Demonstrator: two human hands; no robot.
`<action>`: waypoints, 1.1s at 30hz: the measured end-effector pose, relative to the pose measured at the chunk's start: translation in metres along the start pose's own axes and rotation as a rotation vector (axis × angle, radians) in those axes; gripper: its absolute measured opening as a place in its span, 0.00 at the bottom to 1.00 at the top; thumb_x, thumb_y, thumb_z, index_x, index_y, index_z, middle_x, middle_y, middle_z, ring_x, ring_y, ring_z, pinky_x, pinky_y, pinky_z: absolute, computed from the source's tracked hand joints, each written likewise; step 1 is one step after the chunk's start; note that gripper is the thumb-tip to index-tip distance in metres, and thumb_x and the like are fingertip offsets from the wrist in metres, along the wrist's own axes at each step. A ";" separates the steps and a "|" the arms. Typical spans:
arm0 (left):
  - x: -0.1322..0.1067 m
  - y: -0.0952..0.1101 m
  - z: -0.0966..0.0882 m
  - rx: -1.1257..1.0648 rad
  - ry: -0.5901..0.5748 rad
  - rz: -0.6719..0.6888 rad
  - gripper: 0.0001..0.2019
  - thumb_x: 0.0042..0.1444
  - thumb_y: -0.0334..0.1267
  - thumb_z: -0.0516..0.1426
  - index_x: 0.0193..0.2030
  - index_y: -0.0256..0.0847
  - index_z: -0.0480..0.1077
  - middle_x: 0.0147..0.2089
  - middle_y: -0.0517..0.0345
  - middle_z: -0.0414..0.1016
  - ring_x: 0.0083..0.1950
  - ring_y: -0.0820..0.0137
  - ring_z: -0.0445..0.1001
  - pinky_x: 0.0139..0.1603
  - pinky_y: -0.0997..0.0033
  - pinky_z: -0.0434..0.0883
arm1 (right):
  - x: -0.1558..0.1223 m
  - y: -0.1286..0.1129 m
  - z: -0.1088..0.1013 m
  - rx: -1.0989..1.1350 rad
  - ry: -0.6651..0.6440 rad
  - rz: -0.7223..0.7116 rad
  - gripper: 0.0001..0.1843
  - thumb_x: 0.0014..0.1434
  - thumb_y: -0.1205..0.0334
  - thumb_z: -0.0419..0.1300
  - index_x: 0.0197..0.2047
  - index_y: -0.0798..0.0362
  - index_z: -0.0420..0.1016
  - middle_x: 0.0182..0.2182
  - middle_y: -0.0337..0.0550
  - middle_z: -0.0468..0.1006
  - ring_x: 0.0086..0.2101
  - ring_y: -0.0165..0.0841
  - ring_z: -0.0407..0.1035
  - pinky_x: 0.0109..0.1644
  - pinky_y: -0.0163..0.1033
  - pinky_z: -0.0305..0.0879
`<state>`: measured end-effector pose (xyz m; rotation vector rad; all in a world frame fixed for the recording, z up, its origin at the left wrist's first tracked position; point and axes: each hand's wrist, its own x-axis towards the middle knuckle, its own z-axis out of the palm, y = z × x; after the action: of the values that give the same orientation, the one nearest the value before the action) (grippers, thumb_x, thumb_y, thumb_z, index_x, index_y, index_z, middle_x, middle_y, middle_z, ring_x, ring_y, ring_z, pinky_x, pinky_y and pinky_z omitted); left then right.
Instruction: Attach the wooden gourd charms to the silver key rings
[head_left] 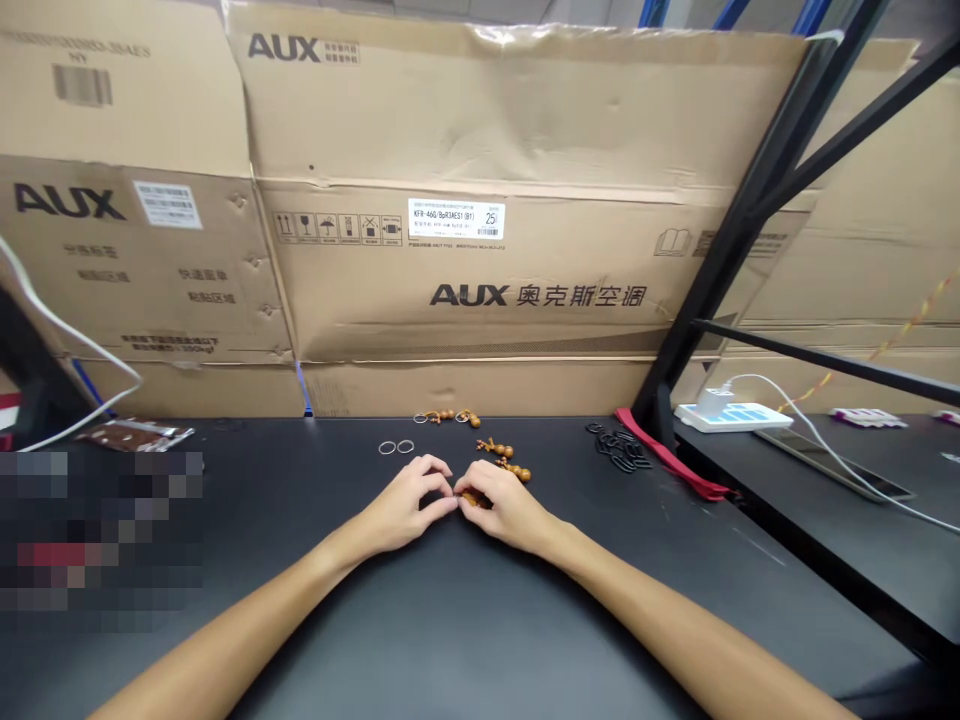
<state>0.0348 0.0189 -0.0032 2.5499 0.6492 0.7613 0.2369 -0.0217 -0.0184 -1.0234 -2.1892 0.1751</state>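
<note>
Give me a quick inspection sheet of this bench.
Surface: black tabletop, matte.
Job's things: brown piece between the hands; gourd-shaped wooden beads ahead; two metal rings to the left.
Clutter: black rings, red strap, foil packet.
Grippers: left hand and right hand meet at the brown piece; grip unclear.
Cables: white cable from power strip; second white cable at far left.
Surroundings: AUX cartons, black metal rack.
</note>
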 end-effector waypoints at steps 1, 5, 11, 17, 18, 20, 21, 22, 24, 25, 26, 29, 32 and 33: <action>0.000 -0.001 0.001 0.008 0.002 0.002 0.08 0.62 0.37 0.53 0.35 0.41 0.71 0.48 0.53 0.68 0.50 0.66 0.68 0.54 0.63 0.67 | 0.000 0.000 -0.001 0.011 0.000 0.005 0.05 0.59 0.67 0.55 0.37 0.51 0.71 0.31 0.41 0.71 0.33 0.33 0.65 0.38 0.38 0.64; -0.001 -0.006 0.002 0.051 0.009 0.022 0.07 0.62 0.34 0.52 0.36 0.42 0.71 0.49 0.54 0.67 0.51 0.66 0.68 0.56 0.64 0.66 | 0.001 0.001 -0.004 0.028 -0.009 0.051 0.05 0.58 0.66 0.57 0.39 0.52 0.72 0.32 0.41 0.73 0.34 0.33 0.66 0.39 0.38 0.65; -0.002 -0.009 -0.001 0.173 -0.001 0.073 0.08 0.62 0.36 0.52 0.37 0.43 0.73 0.49 0.52 0.66 0.51 0.64 0.66 0.56 0.60 0.65 | -0.001 0.009 -0.006 -0.074 -0.017 0.107 0.02 0.58 0.66 0.58 0.36 0.52 0.72 0.32 0.43 0.73 0.36 0.36 0.65 0.42 0.41 0.63; -0.005 -0.005 0.000 0.275 0.033 0.065 0.07 0.60 0.40 0.55 0.35 0.41 0.71 0.50 0.52 0.67 0.50 0.62 0.66 0.54 0.58 0.64 | 0.000 0.003 -0.002 -0.050 -0.033 0.051 0.02 0.60 0.67 0.56 0.35 0.52 0.70 0.34 0.44 0.72 0.37 0.36 0.62 0.44 0.42 0.63; -0.005 -0.004 0.001 0.284 0.038 0.072 0.07 0.60 0.40 0.55 0.34 0.41 0.71 0.50 0.52 0.67 0.50 0.62 0.67 0.54 0.58 0.64 | 0.000 0.002 -0.001 -0.033 -0.035 0.041 0.03 0.61 0.67 0.55 0.36 0.52 0.69 0.35 0.44 0.72 0.38 0.36 0.62 0.45 0.43 0.63; -0.005 -0.004 0.002 0.295 0.042 0.094 0.07 0.61 0.39 0.54 0.35 0.41 0.71 0.50 0.52 0.67 0.50 0.63 0.67 0.54 0.58 0.64 | 0.000 0.001 0.000 0.000 -0.038 0.029 0.03 0.62 0.66 0.55 0.36 0.52 0.69 0.37 0.45 0.72 0.39 0.36 0.62 0.46 0.43 0.63; -0.005 -0.005 0.002 0.297 0.043 0.104 0.07 0.61 0.38 0.54 0.36 0.41 0.72 0.50 0.52 0.67 0.50 0.63 0.67 0.54 0.58 0.64 | 0.000 0.000 0.000 0.013 -0.039 0.025 0.03 0.62 0.66 0.55 0.37 0.52 0.69 0.38 0.45 0.72 0.39 0.36 0.62 0.47 0.43 0.63; -0.005 -0.005 0.002 0.299 0.042 0.109 0.07 0.62 0.37 0.53 0.36 0.41 0.72 0.50 0.52 0.67 0.50 0.63 0.67 0.54 0.59 0.64 | 0.000 0.001 0.000 0.020 -0.039 0.022 0.03 0.62 0.65 0.55 0.37 0.52 0.70 0.38 0.45 0.72 0.40 0.36 0.62 0.47 0.43 0.63; -0.005 -0.006 0.003 0.303 0.036 0.107 0.08 0.63 0.35 0.52 0.36 0.41 0.71 0.51 0.52 0.67 0.50 0.63 0.67 0.53 0.59 0.65 | 0.000 0.002 0.000 0.017 -0.037 0.022 0.01 0.61 0.65 0.57 0.37 0.52 0.70 0.38 0.44 0.72 0.40 0.36 0.62 0.48 0.44 0.63; -0.004 -0.007 0.003 0.303 0.034 0.102 0.08 0.63 0.35 0.51 0.36 0.41 0.71 0.51 0.52 0.67 0.50 0.63 0.67 0.53 0.59 0.65 | 0.000 0.003 -0.001 0.009 -0.035 0.025 0.01 0.60 0.65 0.57 0.37 0.52 0.70 0.38 0.44 0.72 0.41 0.36 0.62 0.49 0.44 0.63; -0.005 -0.007 0.003 0.302 0.029 0.096 0.08 0.63 0.34 0.51 0.36 0.41 0.71 0.51 0.52 0.67 0.50 0.64 0.67 0.53 0.59 0.65 | -0.001 0.004 -0.002 -0.004 -0.032 0.032 0.01 0.60 0.64 0.58 0.36 0.52 0.70 0.38 0.44 0.71 0.41 0.36 0.62 0.49 0.44 0.62; -0.005 -0.007 0.002 0.294 0.025 0.080 0.08 0.63 0.34 0.52 0.36 0.41 0.71 0.51 0.52 0.66 0.50 0.63 0.66 0.53 0.60 0.65 | -0.001 0.008 -0.005 -0.052 -0.021 0.060 0.03 0.60 0.63 0.57 0.35 0.52 0.70 0.38 0.45 0.71 0.41 0.37 0.62 0.50 0.45 0.62; -0.004 -0.007 0.002 0.285 0.030 0.076 0.08 0.62 0.34 0.52 0.36 0.42 0.71 0.51 0.53 0.66 0.50 0.63 0.66 0.53 0.60 0.65 | -0.002 0.011 -0.008 -0.099 -0.020 0.083 0.04 0.59 0.61 0.58 0.34 0.52 0.69 0.39 0.45 0.70 0.42 0.37 0.62 0.51 0.47 0.62; -0.004 -0.008 0.002 0.282 0.033 0.076 0.08 0.62 0.34 0.52 0.36 0.42 0.72 0.51 0.53 0.67 0.50 0.64 0.66 0.53 0.60 0.65 | -0.002 0.012 -0.009 -0.110 -0.025 0.090 0.04 0.59 0.61 0.58 0.34 0.52 0.69 0.39 0.45 0.70 0.42 0.37 0.62 0.51 0.47 0.62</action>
<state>0.0306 0.0221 -0.0105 2.8373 0.7184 0.7868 0.2513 -0.0165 -0.0175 -1.1883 -2.1967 0.1101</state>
